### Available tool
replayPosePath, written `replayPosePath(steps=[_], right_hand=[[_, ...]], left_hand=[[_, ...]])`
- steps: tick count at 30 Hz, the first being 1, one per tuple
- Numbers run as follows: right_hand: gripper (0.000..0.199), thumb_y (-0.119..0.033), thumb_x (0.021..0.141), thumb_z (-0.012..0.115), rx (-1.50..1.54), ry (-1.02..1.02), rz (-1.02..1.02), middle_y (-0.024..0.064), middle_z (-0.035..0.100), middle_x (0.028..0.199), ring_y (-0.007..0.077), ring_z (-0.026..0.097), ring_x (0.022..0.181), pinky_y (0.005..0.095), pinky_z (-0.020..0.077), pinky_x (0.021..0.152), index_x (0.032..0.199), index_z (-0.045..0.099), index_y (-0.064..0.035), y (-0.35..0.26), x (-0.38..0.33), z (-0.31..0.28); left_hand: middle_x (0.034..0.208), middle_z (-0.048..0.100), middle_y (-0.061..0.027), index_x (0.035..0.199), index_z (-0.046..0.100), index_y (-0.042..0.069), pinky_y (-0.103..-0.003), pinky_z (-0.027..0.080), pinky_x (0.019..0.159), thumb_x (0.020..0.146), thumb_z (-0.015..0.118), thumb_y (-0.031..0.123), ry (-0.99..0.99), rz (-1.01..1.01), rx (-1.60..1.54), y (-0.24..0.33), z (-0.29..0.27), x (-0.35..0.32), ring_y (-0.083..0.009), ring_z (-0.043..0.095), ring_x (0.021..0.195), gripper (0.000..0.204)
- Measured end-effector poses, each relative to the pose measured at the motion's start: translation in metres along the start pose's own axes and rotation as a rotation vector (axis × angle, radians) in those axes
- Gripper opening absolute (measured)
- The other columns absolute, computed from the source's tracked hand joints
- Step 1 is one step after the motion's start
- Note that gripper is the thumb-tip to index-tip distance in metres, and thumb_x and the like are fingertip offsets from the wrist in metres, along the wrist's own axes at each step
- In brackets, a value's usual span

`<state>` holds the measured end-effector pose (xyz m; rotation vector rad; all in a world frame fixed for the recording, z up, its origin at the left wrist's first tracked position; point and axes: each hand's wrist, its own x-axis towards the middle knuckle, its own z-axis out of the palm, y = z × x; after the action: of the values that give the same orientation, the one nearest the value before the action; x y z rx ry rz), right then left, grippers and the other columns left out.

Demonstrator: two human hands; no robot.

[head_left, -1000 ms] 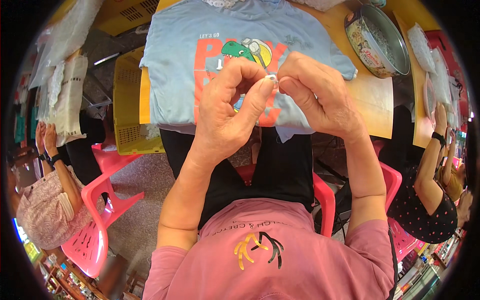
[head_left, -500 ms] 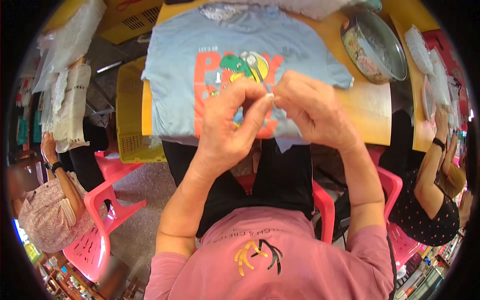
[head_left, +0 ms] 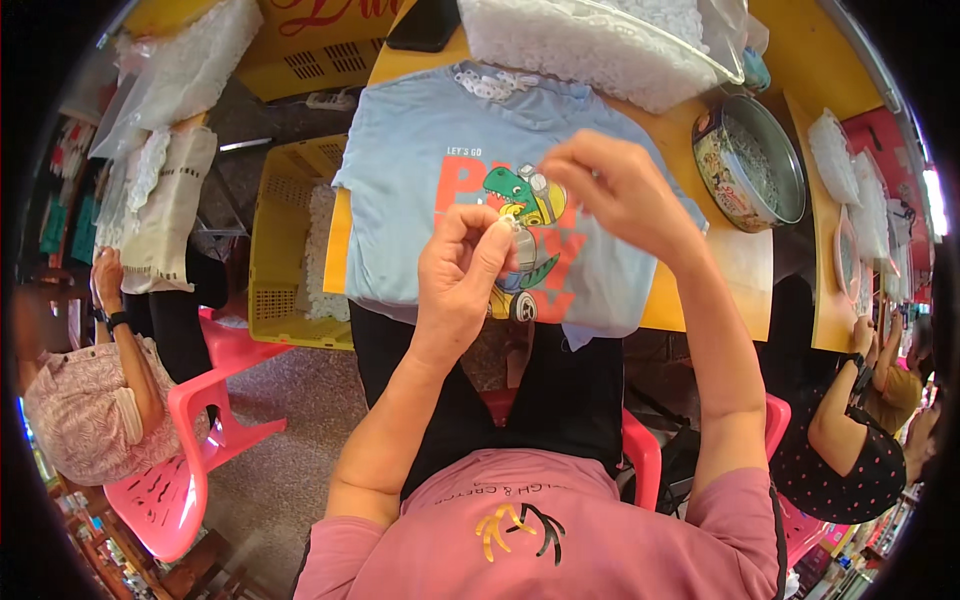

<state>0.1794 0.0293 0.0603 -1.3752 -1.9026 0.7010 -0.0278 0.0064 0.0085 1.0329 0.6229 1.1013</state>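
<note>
My left hand pinches a small white piece between thumb and forefinger, above the light blue T-shirt with its dinosaur print. My right hand is raised to the right of it and apart from it. Its fingers are curled together, and whatever they may hold is too small to make out. The T-shirt lies spread on the yellow table. A little heap of small white pieces rests at the shirt's collar.
Beyond the shirt stands a basket heaped with white pieces, beside a dark phone. A round tin with clear contents sits at the right. Left of the table is a yellow crate. People sit on both sides, one on a pink chair.
My hands were together at the fingertips. Now my right hand has drawn away up and to the right, while my left keeps the white piece. The view has shifted, showing more of the table's far side.
</note>
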Motion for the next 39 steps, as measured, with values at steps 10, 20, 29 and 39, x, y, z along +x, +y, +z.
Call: replayPosePath(steps=[10,20,29,39], right_hand=[[0.016,-0.021,0.087,0.066,-0.627,0.289,-0.121,0.0073,0.068,0.094,0.0296,0.066,0.081,0.0410,0.0526,0.071,0.096,0.070,-0.0082,0.041,0.096,0.040],[0.014,-0.022,0.086,0.069,-0.673,0.305,-0.238,0.0051,0.067,0.091,0.0270,0.066,0.072,0.0372,0.0531,0.065,0.095,0.071,-0.0122,0.045,0.090,0.053],[0.029,-0.019,0.091,0.068,0.830,0.100,0.427,0.0023,0.063,0.085,0.0042,0.054,0.063,0.0186,0.0438,0.055,0.113,0.066,0.0000,-0.020,0.020,0.027],[0.027,-0.014,0.092,0.066,0.911,0.327,0.460,0.0042,0.066,0.086,0.0054,0.055,0.062,0.0200,0.0468,0.052,0.114,0.066,0.0014,-0.028,-0.038,0.054]], left_hand=[[0.082,0.059,-0.0022,0.100,0.054,0.005,-0.022,0.043,0.067,0.099,0.054,0.010,-0.007,0.049,-0.037,-0.010,-0.009,0.001,-0.0076,0.055,0.073,0.006],[0.082,0.057,-0.0004,0.100,0.054,0.005,-0.021,0.044,0.068,0.099,0.055,0.009,-0.013,0.049,-0.049,-0.008,-0.011,-0.001,-0.0067,0.054,0.074,0.005],[0.080,0.057,0.0007,0.100,0.054,0.004,-0.020,0.043,0.066,0.099,0.056,0.011,0.058,0.047,-0.137,-0.010,-0.009,0.001,-0.0048,0.052,0.071,0.007],[0.084,0.057,0.0017,0.097,0.055,0.004,-0.019,0.046,0.065,0.098,0.058,0.012,0.130,0.120,0.049,-0.011,0.003,0.001,-0.0034,0.053,0.072,0.009]])
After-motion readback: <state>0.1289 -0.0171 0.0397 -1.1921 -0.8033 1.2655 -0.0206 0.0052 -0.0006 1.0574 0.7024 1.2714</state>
